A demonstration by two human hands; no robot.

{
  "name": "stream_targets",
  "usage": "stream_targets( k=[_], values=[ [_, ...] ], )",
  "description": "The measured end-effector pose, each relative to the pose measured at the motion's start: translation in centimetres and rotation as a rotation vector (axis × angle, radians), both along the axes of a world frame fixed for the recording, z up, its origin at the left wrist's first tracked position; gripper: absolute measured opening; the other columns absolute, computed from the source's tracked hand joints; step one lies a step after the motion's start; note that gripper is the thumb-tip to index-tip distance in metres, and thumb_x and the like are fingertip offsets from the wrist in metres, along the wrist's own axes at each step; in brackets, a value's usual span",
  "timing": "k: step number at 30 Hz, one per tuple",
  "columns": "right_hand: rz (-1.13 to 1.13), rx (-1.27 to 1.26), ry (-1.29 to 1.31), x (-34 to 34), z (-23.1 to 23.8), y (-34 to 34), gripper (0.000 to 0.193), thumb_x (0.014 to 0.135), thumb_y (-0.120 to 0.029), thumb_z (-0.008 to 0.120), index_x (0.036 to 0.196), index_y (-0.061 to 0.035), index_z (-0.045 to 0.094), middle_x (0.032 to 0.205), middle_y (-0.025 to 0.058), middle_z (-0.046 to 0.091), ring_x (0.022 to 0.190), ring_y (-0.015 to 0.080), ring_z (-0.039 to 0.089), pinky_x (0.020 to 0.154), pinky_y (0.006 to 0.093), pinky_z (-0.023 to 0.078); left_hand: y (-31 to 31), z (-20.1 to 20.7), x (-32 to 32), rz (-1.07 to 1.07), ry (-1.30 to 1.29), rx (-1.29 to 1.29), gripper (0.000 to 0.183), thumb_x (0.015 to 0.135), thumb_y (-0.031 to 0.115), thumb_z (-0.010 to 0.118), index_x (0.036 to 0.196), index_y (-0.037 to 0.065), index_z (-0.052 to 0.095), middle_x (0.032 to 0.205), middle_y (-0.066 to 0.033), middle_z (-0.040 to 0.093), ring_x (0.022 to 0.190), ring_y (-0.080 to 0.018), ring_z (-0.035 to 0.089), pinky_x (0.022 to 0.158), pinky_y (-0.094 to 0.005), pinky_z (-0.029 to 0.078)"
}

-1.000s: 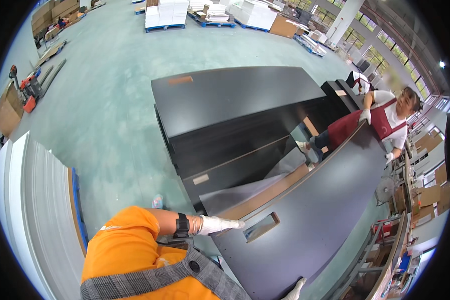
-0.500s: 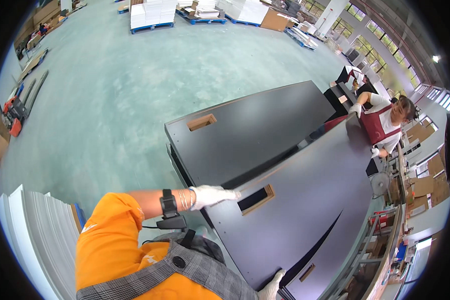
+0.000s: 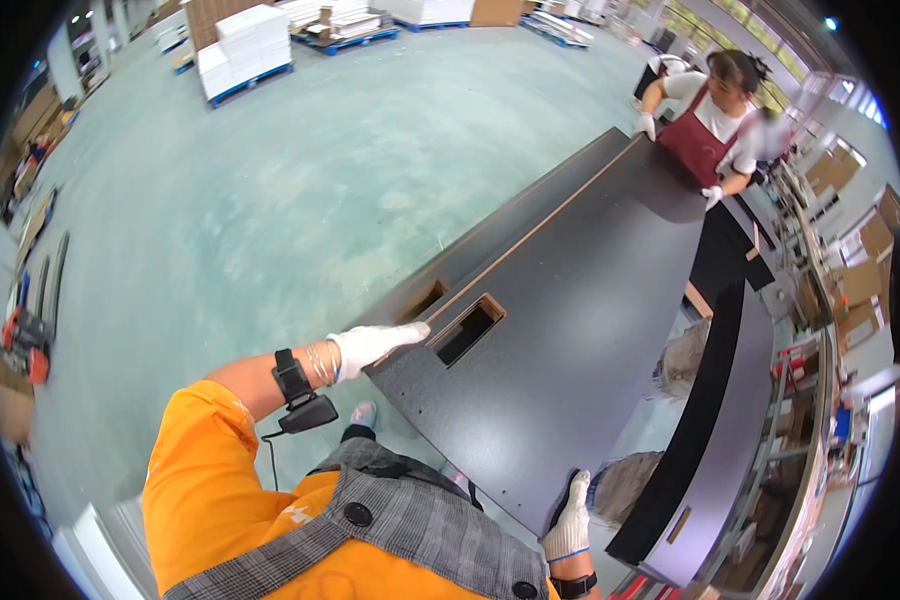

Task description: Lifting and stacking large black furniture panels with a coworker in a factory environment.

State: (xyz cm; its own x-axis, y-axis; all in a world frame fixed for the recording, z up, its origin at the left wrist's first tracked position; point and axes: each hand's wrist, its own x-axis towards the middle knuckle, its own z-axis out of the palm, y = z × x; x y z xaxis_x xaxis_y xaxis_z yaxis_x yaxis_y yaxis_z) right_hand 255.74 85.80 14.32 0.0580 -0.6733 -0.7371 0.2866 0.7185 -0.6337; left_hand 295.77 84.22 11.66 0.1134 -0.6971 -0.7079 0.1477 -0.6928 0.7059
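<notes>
A large dark grey panel [image 3: 570,260] with a rectangular cutout near its near left corner stretches away from me. My left hand [image 3: 378,345], in a white glove, holds its left edge beside the cutout, fingers laid straight over the top. At the near right corner my right hand [image 3: 570,520], also gloved, grips the other edge. A co-worker [image 3: 705,130] in a dark red apron holds the far end with both gloved hands. Beneath the left edge shows a second dark panel [image 3: 530,210] with a similar cutout, mostly covered.
To the right lies another dark panel [image 3: 735,430] with a small slot, beside rounded grey-brown supports [image 3: 625,485]. A long workbench [image 3: 805,400] runs along the right side. Stacked white boards [image 3: 245,50] stand on pallets far off; a red pallet truck [image 3: 28,345] is at left.
The held panel has shifted left, over the second panel, uncovering the supports and the slotted panel on the right. Both my hands and the co-worker moved with it.
</notes>
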Motion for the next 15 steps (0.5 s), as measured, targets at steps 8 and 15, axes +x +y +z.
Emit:
stream_targets(
  k=[8,15],
  values=[
    [-0.122,0.034,0.15,10.5,-4.4,0.0,0.078,0.089,-0.064,0.054,0.138,-0.0049,0.044,0.132,0.0114,0.055,0.114,0.0281,0.058,0.096,0.0445,0.05,-1.4,-4.3,10.0,-0.195,0.002,0.036,0.094,0.083,0.073,0.052,0.141,-0.001,0.046,0.149,-0.0231,0.039,0.139,-0.0301,0.035,0.111,-0.0377,0.029],
    [-0.141,0.081,0.183,11.8,-4.7,-0.8,0.074,0.093,-0.062,0.048,0.14,-0.0046,0.043,0.138,0.0103,0.051,0.119,0.0285,0.056,0.1,0.0436,0.048,-2.8,7.7,12.0,-0.731,-0.988,-0.389,0.044,0.09,0.047,0.058,0.1,0.004,0.067,0.097,-0.0191,0.066,0.093,-0.0346,0.064,0.08,-0.0415,0.053]
  ],
)
